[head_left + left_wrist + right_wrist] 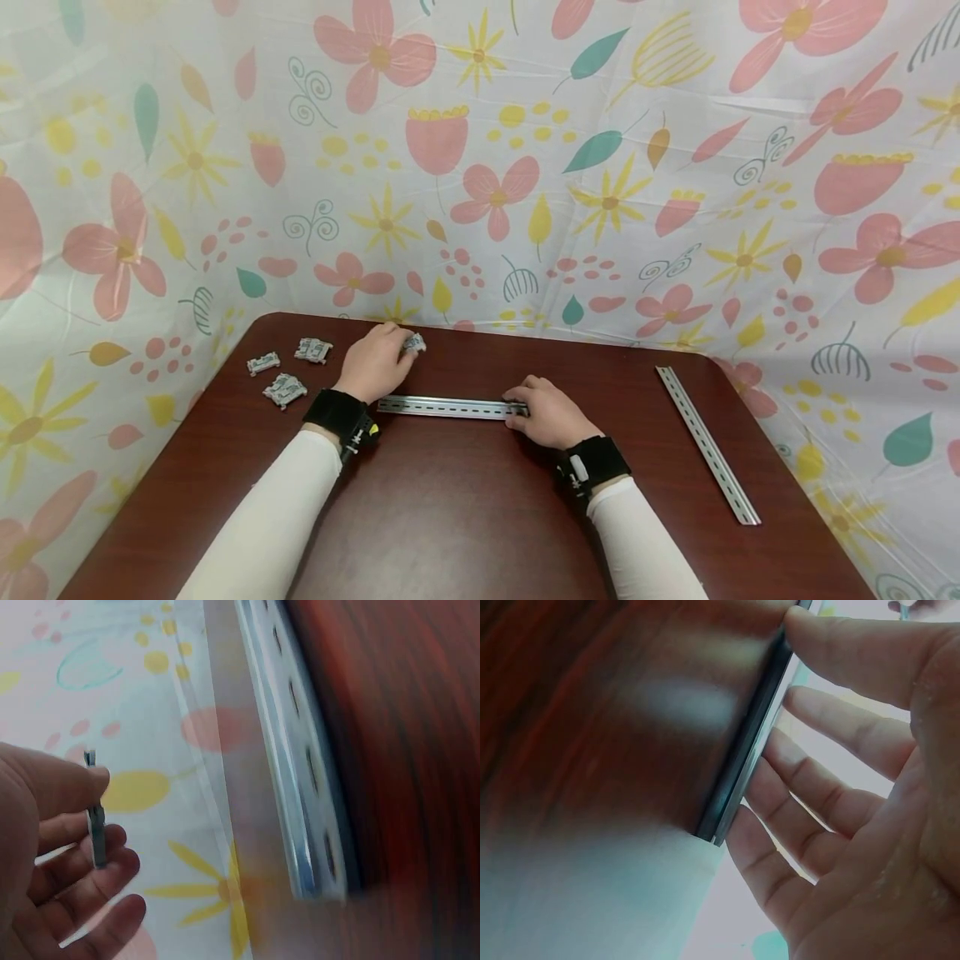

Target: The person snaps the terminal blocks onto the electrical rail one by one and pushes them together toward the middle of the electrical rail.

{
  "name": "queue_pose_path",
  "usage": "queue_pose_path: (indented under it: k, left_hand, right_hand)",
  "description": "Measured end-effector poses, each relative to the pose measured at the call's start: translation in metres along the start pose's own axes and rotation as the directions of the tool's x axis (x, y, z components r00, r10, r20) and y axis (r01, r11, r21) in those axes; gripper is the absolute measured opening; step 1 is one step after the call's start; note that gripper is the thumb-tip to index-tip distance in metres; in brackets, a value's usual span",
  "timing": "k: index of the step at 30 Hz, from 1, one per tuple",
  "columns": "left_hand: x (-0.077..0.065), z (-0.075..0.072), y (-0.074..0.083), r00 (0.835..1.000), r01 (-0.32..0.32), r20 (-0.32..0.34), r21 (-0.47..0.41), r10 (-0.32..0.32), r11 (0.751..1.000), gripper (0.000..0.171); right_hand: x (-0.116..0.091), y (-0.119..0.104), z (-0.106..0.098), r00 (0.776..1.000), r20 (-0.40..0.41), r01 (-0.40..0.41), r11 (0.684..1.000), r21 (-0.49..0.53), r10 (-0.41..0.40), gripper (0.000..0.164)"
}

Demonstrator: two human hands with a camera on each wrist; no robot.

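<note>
My left hand [377,362] pinches a small, thin grey terminal block [97,825] between thumb and fingers; in the left wrist view the piece stands on edge. Just below this hand, in the head view, lies a slotted metal DIN rail [450,408], running crosswise in front of me. At the rail's right end, my right hand [553,414] grips it, the thumb on the near side and the fingers along the far side. In the right wrist view, the rail [742,765] slants between thumb and fingertips, seen edge-on.
Grey terminal blocks [285,389] lie in small groups at the table's back left. A second slotted rail [708,446] lies at an angle on the right of the brown table [450,517]. A flower-patterned curtain [495,167] hangs behind the table's back edge.
</note>
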State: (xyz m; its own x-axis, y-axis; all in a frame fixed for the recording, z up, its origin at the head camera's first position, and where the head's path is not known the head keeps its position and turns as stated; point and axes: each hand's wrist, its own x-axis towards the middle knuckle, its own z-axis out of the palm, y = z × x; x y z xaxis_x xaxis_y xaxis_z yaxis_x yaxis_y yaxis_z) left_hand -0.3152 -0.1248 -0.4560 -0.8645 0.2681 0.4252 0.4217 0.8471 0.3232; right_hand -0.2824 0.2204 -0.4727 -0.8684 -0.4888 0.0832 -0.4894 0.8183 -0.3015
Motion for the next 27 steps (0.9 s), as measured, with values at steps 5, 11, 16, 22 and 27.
queue_pose_path:
  k: [5, 11, 16, 22, 27]
  left_hand:
    - [0.002, 0.005, 0.018, 0.991, -0.130, -0.009, 0.025, 0.131, 0.991, 0.031]
    - [0.001, 0.009, 0.037, 0.969, -0.244, -0.023, 0.058, 0.246, 0.968, 0.031]
    - [0.000, 0.010, 0.050, 0.945, -0.323, -0.036, 0.070, 0.326, 0.944, 0.031]
    - [-0.003, 0.011, 0.064, 0.903, -0.426, -0.046, 0.044, 0.427, 0.904, 0.031]
    - [-0.005, 0.013, 0.073, 0.863, -0.500, -0.051, 0.049, 0.502, 0.865, 0.027]
  right_hand:
    - [0.001, -0.002, -0.001, 0.999, -0.029, 0.015, 1.000, 0.008, -0.015, 0.034]
    - [0.004, -0.008, -0.001, 0.997, -0.069, 0.033, 0.994, 0.109, -0.026, 0.031]
    - [0.007, -0.013, -0.003, 0.995, -0.102, 0.046, 0.969, 0.243, -0.022, 0.030]
    - [0.008, -0.017, -0.004, 0.991, -0.135, 0.068, 0.940, 0.333, -0.024, 0.030]
    - [0.009, -0.018, -0.003, 0.989, -0.147, 0.067, 0.920, 0.386, -0.010, 0.025]
